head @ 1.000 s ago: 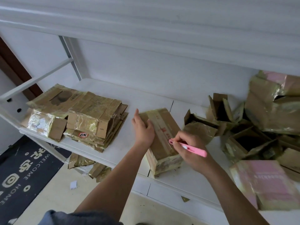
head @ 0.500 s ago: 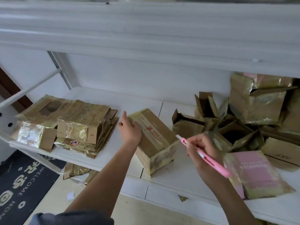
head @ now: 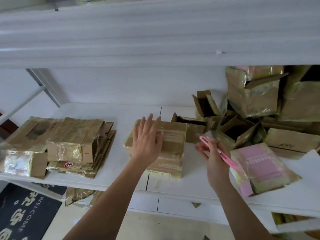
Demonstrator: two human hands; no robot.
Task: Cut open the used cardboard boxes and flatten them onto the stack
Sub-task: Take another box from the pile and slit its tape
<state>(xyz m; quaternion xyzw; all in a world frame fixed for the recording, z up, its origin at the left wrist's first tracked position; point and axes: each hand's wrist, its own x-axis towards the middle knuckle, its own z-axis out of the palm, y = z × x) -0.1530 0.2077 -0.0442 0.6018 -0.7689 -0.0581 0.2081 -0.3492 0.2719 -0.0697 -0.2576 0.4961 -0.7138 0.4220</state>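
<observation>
The taped brown cardboard box (head: 170, 149) sits at the white shelf's (head: 199, 184) front edge, under the flat, straight-fingered left hand (head: 147, 141). The right hand (head: 212, 153) pinches the slim pink utility knife (head: 220, 151) just beside it. A hurried cut could skid on the glossy tape toward those spread fingers, or nudge the box off the edge.

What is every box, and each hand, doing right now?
Middle box: closed, taped, on the shelf.
Left hand: open, over the middle box.
Right hand: holding the pink cutter.
Stack: flattened.
Pile of boxes: open, unflattened.
Pink box: lying flat.
</observation>
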